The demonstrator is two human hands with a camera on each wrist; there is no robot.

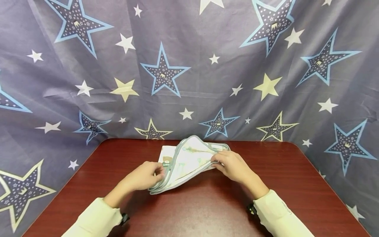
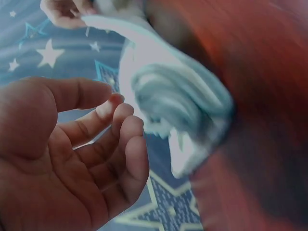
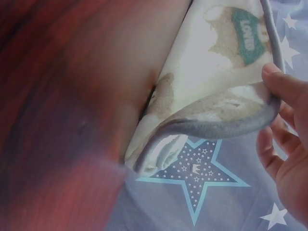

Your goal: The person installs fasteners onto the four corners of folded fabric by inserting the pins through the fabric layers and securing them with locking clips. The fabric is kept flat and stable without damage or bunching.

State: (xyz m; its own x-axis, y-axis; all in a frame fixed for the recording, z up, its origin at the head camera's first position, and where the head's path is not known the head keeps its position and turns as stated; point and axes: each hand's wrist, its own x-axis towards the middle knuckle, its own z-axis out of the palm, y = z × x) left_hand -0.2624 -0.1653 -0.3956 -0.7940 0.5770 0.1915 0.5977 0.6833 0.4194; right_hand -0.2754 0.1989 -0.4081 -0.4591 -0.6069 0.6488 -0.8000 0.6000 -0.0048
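Note:
A white printed cloth [image 1: 189, 161] with grey-green edging lies folded in layers on the far part of the table, its middle raised in a peak. A brown bear print and a green patch with lettering show on it in the right wrist view. My right hand [image 1: 232, 165] pinches the cloth's edge on the right, thumb [image 3: 272, 70] on one side and fingers behind. Beside the left corner is my left hand [image 1: 148, 176]. Its fingers [image 2: 132, 127] curl loosely with nothing between them, and the left wrist view shows the rolled layers of the cloth [image 2: 168, 98] beyond the fingertips.
The dark red wooden table [image 1: 189, 214] ends at a straight far edge just behind the cloth. Behind it hangs a grey-blue curtain [image 1: 201, 85] with a star print, which also runs along both sides.

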